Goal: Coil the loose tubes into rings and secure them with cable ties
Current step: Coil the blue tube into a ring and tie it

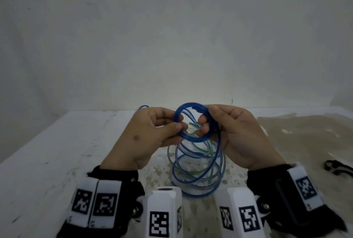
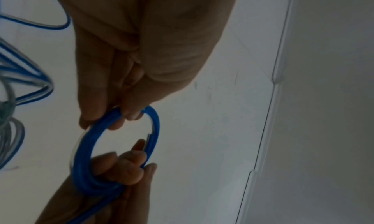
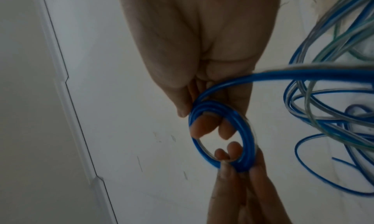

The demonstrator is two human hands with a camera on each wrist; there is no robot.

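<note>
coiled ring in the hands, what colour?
Blue. The coiled ring shows best in the right wrist view, held by both hands.

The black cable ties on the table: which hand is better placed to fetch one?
Probably the right hand: the cable ties lie on its side. The left hand also grips the blue ring and could keep holding it.

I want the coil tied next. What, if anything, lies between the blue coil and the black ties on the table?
Nothing visible blocks it. Both hands, left hand and right hand, hold the blue coil; the black ties lie apart, right.
</note>
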